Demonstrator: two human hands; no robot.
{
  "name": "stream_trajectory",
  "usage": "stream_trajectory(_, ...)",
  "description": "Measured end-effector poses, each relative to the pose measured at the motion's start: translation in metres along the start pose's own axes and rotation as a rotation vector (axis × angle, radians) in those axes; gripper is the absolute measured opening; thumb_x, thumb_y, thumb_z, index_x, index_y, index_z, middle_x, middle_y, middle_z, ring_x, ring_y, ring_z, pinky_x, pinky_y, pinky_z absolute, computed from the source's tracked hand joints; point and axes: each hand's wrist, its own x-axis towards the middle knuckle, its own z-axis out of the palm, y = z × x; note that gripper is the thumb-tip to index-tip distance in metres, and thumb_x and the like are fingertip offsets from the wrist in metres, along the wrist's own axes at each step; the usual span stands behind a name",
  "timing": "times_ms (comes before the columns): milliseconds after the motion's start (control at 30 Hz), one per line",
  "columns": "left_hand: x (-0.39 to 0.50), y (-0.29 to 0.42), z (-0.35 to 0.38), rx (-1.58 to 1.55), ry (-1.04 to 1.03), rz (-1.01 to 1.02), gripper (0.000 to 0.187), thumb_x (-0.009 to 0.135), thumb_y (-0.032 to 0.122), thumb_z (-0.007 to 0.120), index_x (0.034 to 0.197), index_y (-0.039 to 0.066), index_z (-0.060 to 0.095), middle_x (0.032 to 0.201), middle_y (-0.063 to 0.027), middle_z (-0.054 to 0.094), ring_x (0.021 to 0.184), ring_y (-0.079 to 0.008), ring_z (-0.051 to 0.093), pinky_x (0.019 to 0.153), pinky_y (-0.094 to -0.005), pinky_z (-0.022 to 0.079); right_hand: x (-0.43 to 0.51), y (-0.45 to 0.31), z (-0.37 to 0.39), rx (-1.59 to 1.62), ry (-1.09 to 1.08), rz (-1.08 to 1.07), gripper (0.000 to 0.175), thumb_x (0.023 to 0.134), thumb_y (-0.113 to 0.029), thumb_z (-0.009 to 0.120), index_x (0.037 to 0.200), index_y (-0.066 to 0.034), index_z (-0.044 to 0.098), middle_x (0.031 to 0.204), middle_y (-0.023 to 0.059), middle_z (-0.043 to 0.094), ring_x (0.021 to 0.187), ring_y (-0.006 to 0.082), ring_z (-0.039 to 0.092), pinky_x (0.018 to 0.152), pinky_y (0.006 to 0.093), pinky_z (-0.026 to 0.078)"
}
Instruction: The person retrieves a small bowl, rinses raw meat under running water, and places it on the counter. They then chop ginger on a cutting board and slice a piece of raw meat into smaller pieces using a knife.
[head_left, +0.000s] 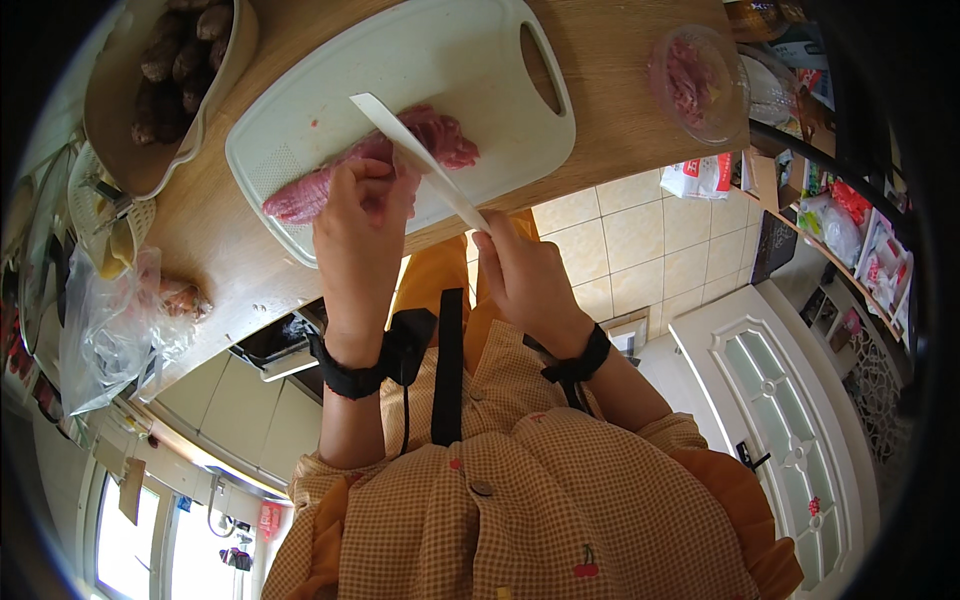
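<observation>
A long piece of raw meat (304, 196) lies across a pale plastic cutting board (465, 64), with cut slices (446, 139) at its right end. My left hand (360, 217) rests on the meat, its fingers bent around the near side beside the blade. In my right hand (517, 274) is the handle of a kitchen knife (420, 154). Its white-looking blade slants up and left over the meat, between the main piece and the slices. My left fingers partly hide the meat under them.
A clear bowl (697, 86) of cut meat stands at the table's right end. On the left are a tub (169, 161) of brown root vegetables, a perforated basket (86, 176) with a peeler, and a clear plastic bag (112, 337). The wooden table's (600, 150) near edge runs below the board.
</observation>
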Motion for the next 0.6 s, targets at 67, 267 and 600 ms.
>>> stream_trajectory(67,0.000,0.001,-0.003,-0.013,-0.081,-0.116,0.015,0.093,0.008,0.063,0.098,-0.005,0.063,0.084,-0.0079,0.070,0.073,-0.0112,0.065,0.068,-0.0232,0.051,0.002,0.001,-0.002,0.013,0.001,-0.018,0.017,0.099,-0.015,0.051,0.110,-0.0011,0.049,0.063,0.0125,0.060,0.052,0.0291,0.061,0.048,0.0374,0.047)
stream_trajectory(267,0.004,-0.008,-0.002,-0.083,-0.036,-0.055,0.016,0.091,0.013,0.063,0.095,-0.002,0.067,0.071,-0.0083,0.067,0.064,-0.0112,0.063,0.062,-0.0239,0.048,0.019,0.000,0.002,-0.048,-0.001,-0.075,0.016,0.099,-0.015,0.052,0.108,-0.0022,0.049,0.065,0.0115,0.061,0.055,0.0288,0.062,0.050,0.0371,0.048)
stream_trajectory(600,-0.005,-0.017,-0.005,-0.128,-0.033,-0.012,0.014,0.093,0.010,0.061,0.095,-0.002,0.068,0.071,-0.0057,0.066,0.066,-0.0090,0.061,0.063,-0.0233,0.048,0.028,-0.016,0.010,-0.043,0.007,-0.038,0.014,0.099,-0.015,0.051,0.103,-0.0023,0.046,0.066,0.0137,0.060,0.061,0.0324,0.063,0.052,0.0399,0.048)
